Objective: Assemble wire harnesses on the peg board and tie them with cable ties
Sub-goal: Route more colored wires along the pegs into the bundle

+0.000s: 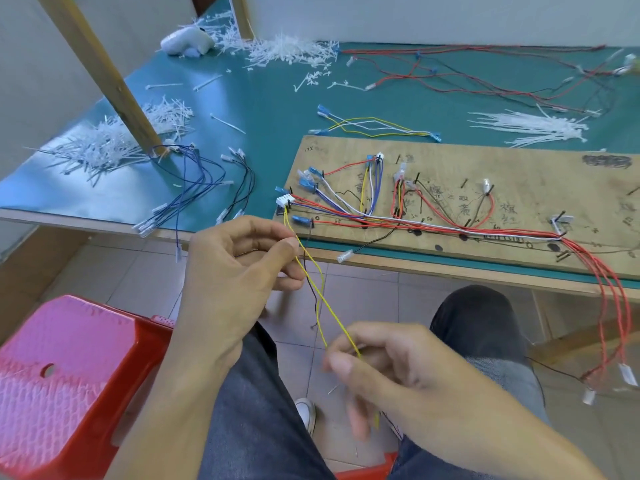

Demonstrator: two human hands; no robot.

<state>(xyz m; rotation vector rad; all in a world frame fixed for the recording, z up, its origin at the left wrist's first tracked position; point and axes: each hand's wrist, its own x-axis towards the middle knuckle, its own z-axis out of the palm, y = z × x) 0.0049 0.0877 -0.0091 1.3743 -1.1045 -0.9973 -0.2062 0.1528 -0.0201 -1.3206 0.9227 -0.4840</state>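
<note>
A wooden peg board (519,188) lies on the green table, with red, white, blue and yellow harness wires (433,226) routed round its pegs. Two yellow wires (313,282) run from a white connector (284,201) at the board's left end down over the table edge. My left hand (239,271) pinches these yellow wires between thumb and fingers just below the edge. My right hand (384,368), lower over my lap and partly blurred, grips the same wires further down. A thin black wire (311,289) hangs beside them.
Heaps of white cable ties lie on the table: one (530,128) behind the board, one (104,147) at the left, one (287,51) at the back. Loose harnesses (485,81) lie beyond. A wooden post (110,81) stands at the left. A red stool (65,386) stands by my left knee.
</note>
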